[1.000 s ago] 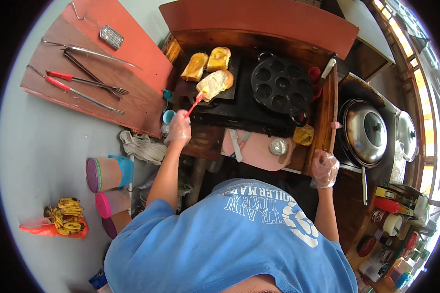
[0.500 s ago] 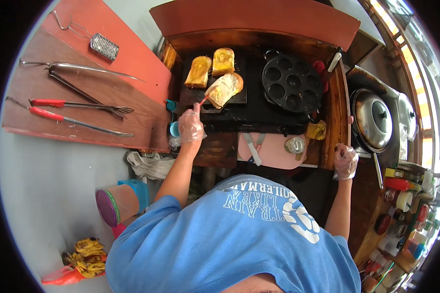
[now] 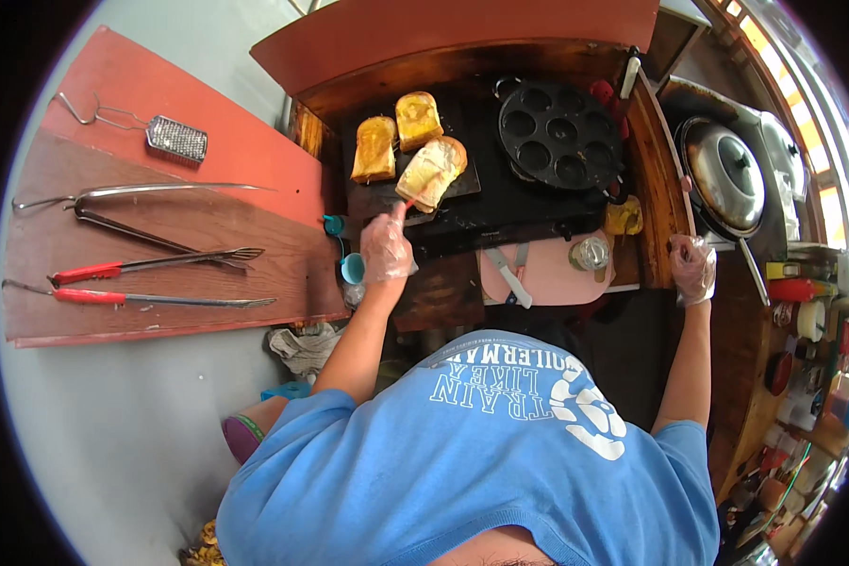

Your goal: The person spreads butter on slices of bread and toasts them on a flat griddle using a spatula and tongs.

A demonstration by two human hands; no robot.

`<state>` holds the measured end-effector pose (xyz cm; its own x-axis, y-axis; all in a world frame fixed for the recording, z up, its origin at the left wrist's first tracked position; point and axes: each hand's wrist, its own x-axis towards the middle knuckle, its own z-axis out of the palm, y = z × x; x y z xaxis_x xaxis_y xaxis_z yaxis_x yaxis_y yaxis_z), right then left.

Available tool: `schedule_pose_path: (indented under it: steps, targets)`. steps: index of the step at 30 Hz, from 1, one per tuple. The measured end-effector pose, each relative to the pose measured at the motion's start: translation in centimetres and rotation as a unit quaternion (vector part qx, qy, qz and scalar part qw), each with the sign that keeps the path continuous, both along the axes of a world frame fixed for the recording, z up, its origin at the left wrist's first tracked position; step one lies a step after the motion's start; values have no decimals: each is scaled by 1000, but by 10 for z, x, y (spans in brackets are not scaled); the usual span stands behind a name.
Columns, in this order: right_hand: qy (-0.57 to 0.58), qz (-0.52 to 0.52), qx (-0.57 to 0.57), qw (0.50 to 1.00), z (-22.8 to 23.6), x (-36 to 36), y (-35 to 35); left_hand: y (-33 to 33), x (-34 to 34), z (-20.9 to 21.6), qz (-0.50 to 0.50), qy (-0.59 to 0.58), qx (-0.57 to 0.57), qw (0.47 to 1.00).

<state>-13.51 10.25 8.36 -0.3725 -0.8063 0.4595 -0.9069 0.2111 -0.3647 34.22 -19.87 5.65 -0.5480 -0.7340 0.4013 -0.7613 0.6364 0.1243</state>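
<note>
Three slices of toasted bread lie on the black griddle (image 3: pixel 500 212): a yellow-topped slice (image 3: pixel 375 149) at the left, another yellow-topped slice (image 3: pixel 418 120) behind, and a pale-coated slice (image 3: pixel 432 173) nearest me. My left hand (image 3: pixel 387 250), in a clear plastic glove, pinches a thin red tool (image 3: pixel 409 203) at the near edge of the pale-coated slice; the tool's far end is hard to make out. Also gloved, my right hand (image 3: pixel 693 270) is curled closed beside the end of the wooden side panel (image 3: pixel 663 179). Whatever its fingers may hold is hidden.
A black round-hollowed pan (image 3: pixel 561 127) sits right of the bread. Knives (image 3: pixel 509 278) and a glass jar (image 3: pixel 590 252) rest on a pink board (image 3: pixel 549 283). Red-handled tongs (image 3: pixel 90 274) and a grater (image 3: pixel 176 139) lie on the left shelf. A lidded pan (image 3: pixel 726 174) stands at right.
The view has shifted, so the shelf sits lower and the bread slightly further left. My left hand stays by the pale-coated slice. My right hand has moved a little right and forward.
</note>
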Motion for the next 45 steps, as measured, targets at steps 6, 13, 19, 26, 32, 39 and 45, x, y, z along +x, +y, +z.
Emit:
schedule_pose_path:
  steps: [6,13,19,26,32,39,45]
  targets:
    - [-17,-12,2,1000,-3,-4,2,2,-10,3,4,-47,31,998]
    - [-11,-6,3,1000,-2,-1,2,-20,-12,6,39,14,12,999]
    - [6,11,-34,999,-6,-4,1,-11,-13,-1,-26,9,42,999]
    - [7,1,-25,1000,-7,-4,1,-13,-24,-8,-34,-3,28,999]
    - [4,-15,-1,1000,4,4,1,-34,-27,2,39,30,-15,999]
    - [-4,-24,-18,1000,-3,-4,7,-31,-35,-13,-20,-3,71,997]
    - [-15,-35,-17,999,0,-5,7,-20,-54,-12,44,-88,93,991]
